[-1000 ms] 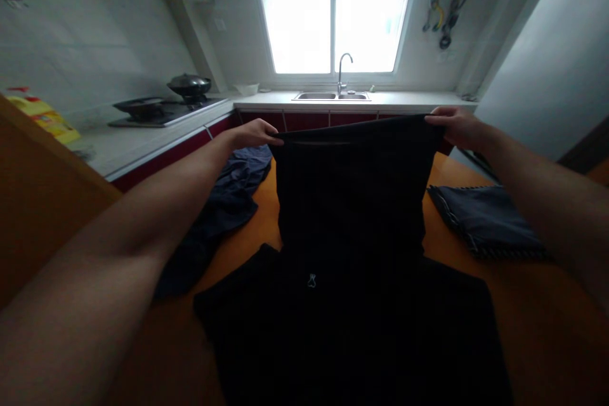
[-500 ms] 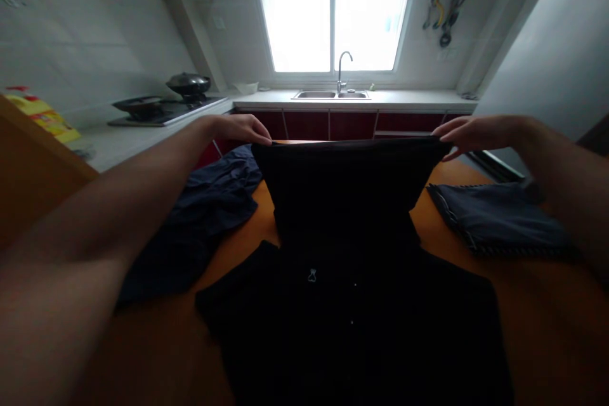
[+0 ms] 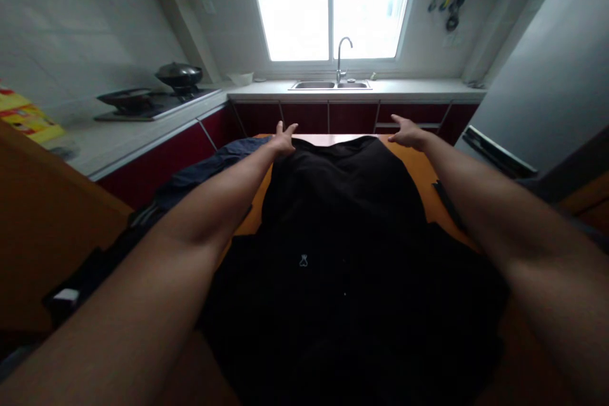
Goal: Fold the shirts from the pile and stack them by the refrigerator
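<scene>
A black shirt (image 3: 352, 203) lies spread on the orange table (image 3: 419, 168), its hem at the far edge and its short sleeves out to the sides. It bears a small pale logo and a tiny bright dot. My left hand (image 3: 284, 139) is at the hem's left corner, fingers apart; whether it touches the cloth I cannot tell. My right hand (image 3: 408, 133) hovers just right of the hem's other corner, fingers spread, holding nothing. Dark blue clothing (image 3: 190, 177) lies left of the shirt, partly behind my left arm. A folded garment at the right is mostly covered by my right arm.
Beyond the table runs a white counter with a sink (image 3: 314, 85) and a tap (image 3: 339, 60) under the window. A stove with a lidded pan (image 3: 178, 76) is at the left, near a yellow bottle (image 3: 31, 120). A grey fridge (image 3: 537, 70) stands at the right.
Both hands have let go of the shirt's hem. The raised part has come down flat toward the far edge. My hands have moved inward, and the view has tilted down a little.
</scene>
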Available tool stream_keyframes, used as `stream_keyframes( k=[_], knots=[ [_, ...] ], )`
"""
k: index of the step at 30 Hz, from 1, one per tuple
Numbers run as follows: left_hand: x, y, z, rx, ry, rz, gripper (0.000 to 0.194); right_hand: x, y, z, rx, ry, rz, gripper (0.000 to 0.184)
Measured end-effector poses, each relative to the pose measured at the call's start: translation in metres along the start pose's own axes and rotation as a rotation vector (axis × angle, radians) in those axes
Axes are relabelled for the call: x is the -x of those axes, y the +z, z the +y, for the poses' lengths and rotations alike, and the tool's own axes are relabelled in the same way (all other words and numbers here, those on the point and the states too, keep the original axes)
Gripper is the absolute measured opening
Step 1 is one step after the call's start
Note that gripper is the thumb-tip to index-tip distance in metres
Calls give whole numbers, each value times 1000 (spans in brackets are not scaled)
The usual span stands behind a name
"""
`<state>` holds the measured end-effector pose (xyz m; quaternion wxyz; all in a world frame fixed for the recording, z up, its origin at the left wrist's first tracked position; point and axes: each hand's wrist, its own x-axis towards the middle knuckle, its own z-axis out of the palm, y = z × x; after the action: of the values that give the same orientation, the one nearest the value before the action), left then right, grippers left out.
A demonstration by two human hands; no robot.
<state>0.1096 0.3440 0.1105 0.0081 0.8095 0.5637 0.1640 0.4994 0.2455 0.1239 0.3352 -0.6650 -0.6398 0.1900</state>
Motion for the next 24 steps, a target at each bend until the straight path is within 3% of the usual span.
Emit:
stream_keyframes(
  k=[2, 4, 7, 10, 13, 15, 17, 20, 24],
  knots=[
    [15, 19, 16, -6, 128, -49, 78, 3, 27, 1, 148, -99, -32, 71],
    [40, 24, 26, -11, 256, -109, 68, 19, 42, 4, 258, -198, -107, 58],
    [92, 5, 28, 39, 381, -137, 53, 64, 39, 11, 312, -321, -176, 46],
    [163, -35, 21, 160, 495, -181, 43, 132, 21, 19, 300, -406, -116, 40],
    [249, -74, 12, 296, 547, -418, 44, 217, 4, 27, 247, -436, -89, 32],
    [306, -89, 6, 335, 533, -580, 51, 277, -2, 31, 205, -439, -136, 27],
    [357, -90, 2, 341, 526, -672, 63, 331, -2, 34, 199, -439, -230, 26],
    [409, -71, -1, 288, 535, -603, 70, 389, 4, 37, 240, -465, -311, 30],
    [430, -41, 6, 203, 591, -331, 37, 414, 17, 33, 299, -577, -170, 22]
  ],
)
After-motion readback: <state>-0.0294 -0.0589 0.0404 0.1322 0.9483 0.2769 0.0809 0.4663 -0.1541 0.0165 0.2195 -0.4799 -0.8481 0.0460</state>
